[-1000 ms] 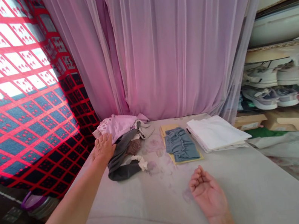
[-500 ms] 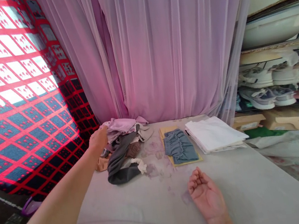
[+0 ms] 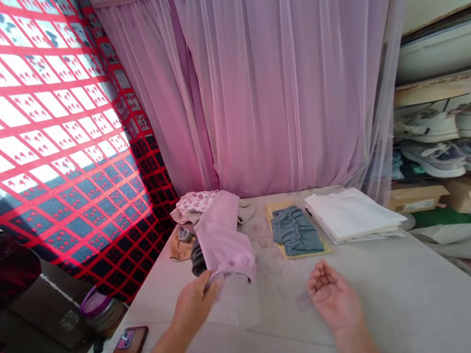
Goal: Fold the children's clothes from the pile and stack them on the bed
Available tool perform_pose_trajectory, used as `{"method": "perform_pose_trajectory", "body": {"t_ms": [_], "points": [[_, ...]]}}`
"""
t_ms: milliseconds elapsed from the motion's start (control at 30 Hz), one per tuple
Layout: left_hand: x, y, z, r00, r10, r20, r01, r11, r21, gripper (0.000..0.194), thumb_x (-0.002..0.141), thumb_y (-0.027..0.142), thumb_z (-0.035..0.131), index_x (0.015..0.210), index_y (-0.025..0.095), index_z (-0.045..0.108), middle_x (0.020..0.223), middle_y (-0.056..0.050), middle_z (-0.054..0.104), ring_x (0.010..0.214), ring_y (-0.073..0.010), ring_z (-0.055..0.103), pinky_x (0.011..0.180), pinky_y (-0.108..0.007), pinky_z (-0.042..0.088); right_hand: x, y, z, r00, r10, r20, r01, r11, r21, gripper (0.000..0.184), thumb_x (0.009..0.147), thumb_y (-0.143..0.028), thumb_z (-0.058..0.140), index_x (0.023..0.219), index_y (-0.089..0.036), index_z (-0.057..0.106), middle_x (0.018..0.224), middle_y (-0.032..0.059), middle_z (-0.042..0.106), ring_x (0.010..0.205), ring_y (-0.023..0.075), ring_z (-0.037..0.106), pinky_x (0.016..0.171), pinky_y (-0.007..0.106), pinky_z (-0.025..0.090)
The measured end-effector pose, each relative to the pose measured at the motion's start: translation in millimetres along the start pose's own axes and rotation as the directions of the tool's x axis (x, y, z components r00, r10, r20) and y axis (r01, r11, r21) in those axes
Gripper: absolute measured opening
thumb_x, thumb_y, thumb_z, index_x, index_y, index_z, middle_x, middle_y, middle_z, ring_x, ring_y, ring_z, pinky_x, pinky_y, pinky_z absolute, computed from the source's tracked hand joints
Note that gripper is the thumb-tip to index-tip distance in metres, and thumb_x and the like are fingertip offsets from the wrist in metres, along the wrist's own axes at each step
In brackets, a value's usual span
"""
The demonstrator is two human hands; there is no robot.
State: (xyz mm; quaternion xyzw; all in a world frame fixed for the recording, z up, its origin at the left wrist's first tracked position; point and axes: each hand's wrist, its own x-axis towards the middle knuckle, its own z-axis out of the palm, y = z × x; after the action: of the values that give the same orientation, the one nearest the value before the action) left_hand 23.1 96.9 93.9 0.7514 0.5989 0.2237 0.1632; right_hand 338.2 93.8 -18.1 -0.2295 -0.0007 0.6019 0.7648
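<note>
Big picture first: a sheer pink curtain (image 3: 290,71) fills the back, a red-latticed window screen (image 3: 26,115) glows on the left, and a pale table (image 3: 401,305) runs out front. To the right, sneakers (image 3: 436,161) sit on a shelf above a cardboard box (image 3: 415,200), its label too small to read.

On the table, a folded white stack (image 3: 352,214) lies just beside blue ruffled cloth (image 3: 294,231) on a yellow card (image 3: 309,251). Left of those, a lilac garment (image 3: 223,239) drapes over a heap of clothes (image 3: 195,261), its long axis running away from the person, far end up by a floral cloth (image 3: 192,203).

The left hand (image 3: 194,307) has its near corner, fingers closed on it. The right hand (image 3: 333,298) rests palm up, fingers loosely curled, holding nothing. Off the table's left edge, a phone (image 3: 125,339).
</note>
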Motion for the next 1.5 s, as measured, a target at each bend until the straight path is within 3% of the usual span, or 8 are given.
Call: {"method": "perform_pose_trajectory", "body": {"t_ms": [167,300,533,733,967,1233,1367,1500], "points": [[-86,-26,57.0,0.938,-0.272,-0.213,0.190,0.921,-0.340,0.055,0.085,0.067,0.033,0.073,0.022,0.061,0.071,-0.002,0.066,0.072,-0.0197,0.062,0.066,-0.026,0.049,-4,4,2,1.000,-0.019,0.025,0.022,0.996,-0.085,0.021,0.070,-0.021,0.069,0.091,-0.021,0.069,0.077,-0.0023,0.071,0.063,0.0098,0.065,0.056,0.021,0.054],[-107,-28,65.3,0.931,-0.269,-0.248,0.175,0.922,-0.345,0.053,0.087,0.064,0.035,0.069,0.021,0.061,0.067,-0.003,0.064,0.069,-0.0200,0.062,0.066,-0.027,0.050,-21,17,9,0.998,-0.019,0.062,0.038,0.944,-0.328,0.026,0.067,-0.027,0.075,0.091,-0.019,0.070,0.079,0.0001,0.073,0.066,0.0116,0.066,0.059,0.022,0.055],[-101,-30,66.7,0.923,-0.167,-0.348,0.037,0.936,-0.351,0.046,0.086,0.047,0.045,0.116,0.018,0.064,0.117,-0.012,0.067,0.110,-0.0238,0.062,0.098,-0.038,0.048,-78,56,10,0.922,-0.122,0.368,0.384,0.430,-0.817,0.026,0.058,-0.023,0.080,0.084,-0.026,0.076,0.085,0.0019,0.074,0.081,0.0189,0.066,0.080,0.031,0.053],[-110,-25,73.3,0.965,0.001,-0.263,-0.060,0.975,-0.215,0.037,0.088,0.040,0.044,0.116,0.023,0.062,0.110,-0.008,0.071,0.103,-0.0211,0.065,0.093,-0.033,0.050,-121,84,4,0.815,-0.080,0.574,0.578,0.059,-0.814,0.066,0.057,-0.012,0.076,0.118,-0.035,0.069,0.127,0.0023,0.064,0.123,0.0283,0.054,0.110,0.043,0.034],[-122,-15,68.2,0.991,-0.033,-0.131,-0.019,0.927,-0.375,0.039,0.091,0.046,0.040,0.080,0.019,0.066,0.064,0.002,0.061,0.063,-0.0146,0.058,0.060,-0.023,0.042,-110,90,-8,0.760,-0.164,0.629,0.619,-0.115,-0.777,0.035,0.075,-0.024,0.058,0.106,-0.028,0.073,0.119,0.0060,0.068,0.114,0.0244,0.060,0.105,0.042,0.042],[-123,-12,69.2,0.983,-0.007,-0.182,-0.085,0.867,-0.490,0.019,0.076,0.021,0.055,0.094,0.021,0.059,0.086,0.000,0.068,0.079,-0.0158,0.063,0.076,-0.026,0.047,-119,89,-27,0.563,-0.248,0.788,0.676,-0.410,-0.612,0.041,0.085,-0.024,0.042,0.120,-0.018,0.062,0.124,0.0122,0.064,0.117,0.0240,0.060,0.099,0.043,0.049],[-123,-13,68.1,0.978,-0.037,-0.204,-0.078,0.845,-0.528,0.014,0.075,0.019,0.052,0.088,0.022,0.057,0.078,0.002,0.064,0.072,-0.0142,0.061,0.070,-0.025,0.047,-130,89,-23,0.436,-0.139,0.889,0.696,-0.575,-0.431,0.049,0.082,-0.027,0.055,0.130,-0.020,0.056,0.138,0.0142,0.054,0.127,0.0289,0.051,0.100,0.048,0.046],[-124,-16,68.9,0.979,0.063,-0.196,-0.160,0.833,-0.530,0.013,0.082,0.030,0.055,0.088,0.022,0.064,0.077,0.002,0.067,0.072,-0.0141,0.062,0.070,-0.025,0.049,-134,90,-19,0.388,0.019,0.921,0.717,-0.634,-0.289,0.046,0.082,-0.029,0.061,0.128,-0.025,0.060,0.141,0.0119,0.052,0.125,0.0285,0.052,0.097,0.045,0.047]]}}
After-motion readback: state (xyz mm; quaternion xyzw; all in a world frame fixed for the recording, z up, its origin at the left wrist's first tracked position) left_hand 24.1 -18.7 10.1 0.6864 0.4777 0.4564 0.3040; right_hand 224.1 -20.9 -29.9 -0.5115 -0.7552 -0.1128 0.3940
